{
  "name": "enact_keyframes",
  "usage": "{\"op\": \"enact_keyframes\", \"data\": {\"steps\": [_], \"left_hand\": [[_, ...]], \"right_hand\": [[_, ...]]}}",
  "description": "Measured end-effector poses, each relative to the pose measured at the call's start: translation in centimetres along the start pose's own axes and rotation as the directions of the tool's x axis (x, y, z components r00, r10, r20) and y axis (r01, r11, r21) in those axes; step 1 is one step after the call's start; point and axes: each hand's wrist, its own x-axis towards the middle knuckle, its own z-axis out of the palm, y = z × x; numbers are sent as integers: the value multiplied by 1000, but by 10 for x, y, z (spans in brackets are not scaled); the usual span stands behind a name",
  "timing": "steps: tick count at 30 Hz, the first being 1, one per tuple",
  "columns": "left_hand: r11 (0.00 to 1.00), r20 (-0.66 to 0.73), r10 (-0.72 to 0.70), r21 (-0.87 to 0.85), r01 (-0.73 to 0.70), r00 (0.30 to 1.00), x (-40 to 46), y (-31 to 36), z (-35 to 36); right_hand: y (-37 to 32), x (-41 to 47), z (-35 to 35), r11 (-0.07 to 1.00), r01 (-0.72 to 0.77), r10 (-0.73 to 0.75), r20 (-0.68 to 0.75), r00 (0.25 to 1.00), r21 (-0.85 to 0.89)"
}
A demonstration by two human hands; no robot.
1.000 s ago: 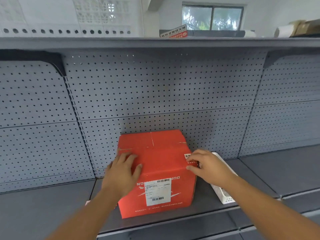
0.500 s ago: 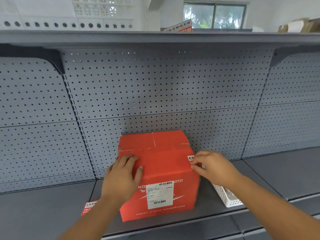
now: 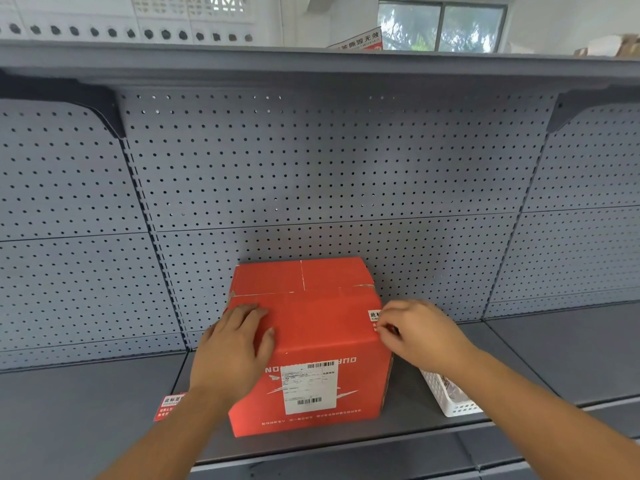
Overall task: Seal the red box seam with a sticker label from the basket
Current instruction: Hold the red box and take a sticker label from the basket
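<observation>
Red box [image 3: 311, 344] sits on the shelf [image 3: 86, 410], basket [image 3: 450, 396] just beside its right side. Left hand [image 3: 232, 355] lies flat on the box, fingers together; right hand [image 3: 420, 336] fingers press the sticker label [image 3: 374, 315] at the right edge. Best to keep the box braced and rub the label down smoothly across the seam, probably folding it over the corner without wrinkles.

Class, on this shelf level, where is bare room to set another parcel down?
Far left shelf, left of the loose sticker label, and the right bay beyond the white basket. Crowded: around the red box, both hands there.
</observation>
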Motion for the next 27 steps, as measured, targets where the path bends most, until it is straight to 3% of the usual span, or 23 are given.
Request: {"op": "enact_keyframes", "data": {"steps": [18,27], "left_hand": [[1000,-13,-11,12,11,1000,0,1,1],[1000,-22,-11,17,12,1000,-1,2,1]], "right_hand": [[-8,1,4,999,-19,21,-38,999,51],[-8,2,7,981,-116,125,-48,991,157]]}}
